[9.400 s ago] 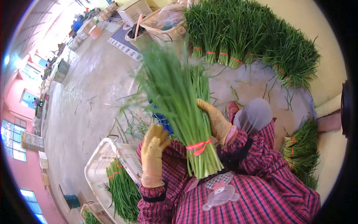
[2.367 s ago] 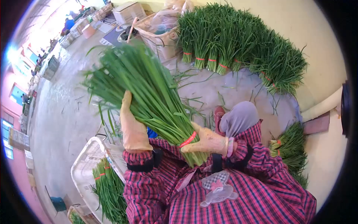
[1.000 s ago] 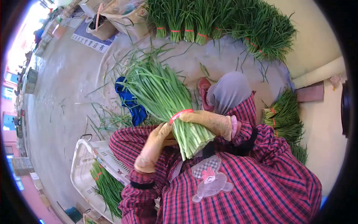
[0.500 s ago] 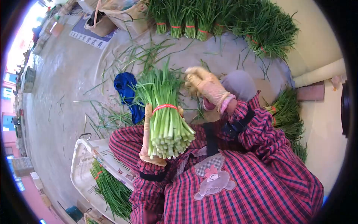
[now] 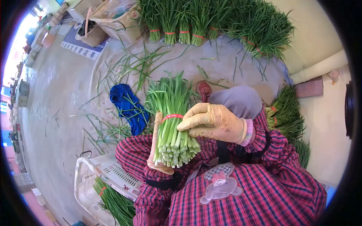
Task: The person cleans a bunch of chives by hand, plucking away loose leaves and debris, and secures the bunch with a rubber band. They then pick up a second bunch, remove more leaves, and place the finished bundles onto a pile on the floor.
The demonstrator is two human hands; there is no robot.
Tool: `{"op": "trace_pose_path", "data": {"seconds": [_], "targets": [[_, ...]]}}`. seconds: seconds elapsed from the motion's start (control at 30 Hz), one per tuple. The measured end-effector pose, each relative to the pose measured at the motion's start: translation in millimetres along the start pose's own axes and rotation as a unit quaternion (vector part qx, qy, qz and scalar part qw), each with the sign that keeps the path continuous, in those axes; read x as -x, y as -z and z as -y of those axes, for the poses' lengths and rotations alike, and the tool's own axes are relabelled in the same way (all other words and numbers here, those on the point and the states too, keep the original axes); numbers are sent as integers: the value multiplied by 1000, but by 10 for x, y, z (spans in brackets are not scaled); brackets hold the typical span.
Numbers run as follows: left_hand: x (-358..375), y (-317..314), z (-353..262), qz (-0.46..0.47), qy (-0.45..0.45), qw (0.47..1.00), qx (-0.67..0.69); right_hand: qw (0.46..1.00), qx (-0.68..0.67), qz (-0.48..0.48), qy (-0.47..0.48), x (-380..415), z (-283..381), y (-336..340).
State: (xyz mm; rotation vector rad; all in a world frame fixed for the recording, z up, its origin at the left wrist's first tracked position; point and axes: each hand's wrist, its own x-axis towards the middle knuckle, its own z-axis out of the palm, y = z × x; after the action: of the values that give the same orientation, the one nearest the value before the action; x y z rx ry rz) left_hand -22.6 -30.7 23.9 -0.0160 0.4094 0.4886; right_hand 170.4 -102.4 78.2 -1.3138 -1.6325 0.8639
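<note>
A thick bunch of garlic chives (image 5: 175, 130) stands tilted over my lap, its cut pale stem ends toward me and its green leaves pointing away. Around its middle runs a red band (image 5: 172, 116). My left hand (image 5: 155, 145), in a pale rubber glove, grips the bunch from the left and below; most of its fingers are hidden behind the stems. From the right, my gloved right hand (image 5: 217, 122) presses its bent fingers against the stems just below the band. Its thumb tip is partly hidden.
Several banded chive bunches (image 5: 184, 22) line the far edge, with more bunches (image 5: 286, 113) at the right. A white crate (image 5: 107, 169) with a banded bunch stands at lower left. Blue cloth (image 5: 129, 107) and loose leaves (image 5: 139, 64) lie on the floor.
My right hand has come down and left from beyond the bunch onto its stems. The left hand keeps its hold on the bunch. The view has shifted slightly.
</note>
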Motion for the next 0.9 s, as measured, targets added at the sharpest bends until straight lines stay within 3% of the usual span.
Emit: {"op": "trace_pose_path", "data": {"seconds": [0.1,0.13,0.17,0.23,0.3,0.5,0.6,0.67,0.9], "targets": [[-27,-141,33,57,35,996,52,1000,21,16,3,-35,3,72],[-6,-198,84,-42,-49,995,-78,997,59,12,42,-42,-4,76],[-44,-138,68,-42,-50,995,-77,992,96,9,81,-43,-8,86],[-168,26,2,25,100,995,8,991,90,11,99,-26,-65,112],[-145,-55,35,15,101,995,-4,995,7,55,79,-6,-95,168],[-176,4,98,-47,94,994,-38,992,-71,105,26,-13,-150,196],[-243,148,71,-14,111,993,-28,989,-73,127,17,-64,-129,185],[-262,164,32,-11,125,992,-4,975,126,78,164,-83,-104,145],[-225,97,20,12,105,994,39,943,255,-21,215,-77,-79,-5]]}}
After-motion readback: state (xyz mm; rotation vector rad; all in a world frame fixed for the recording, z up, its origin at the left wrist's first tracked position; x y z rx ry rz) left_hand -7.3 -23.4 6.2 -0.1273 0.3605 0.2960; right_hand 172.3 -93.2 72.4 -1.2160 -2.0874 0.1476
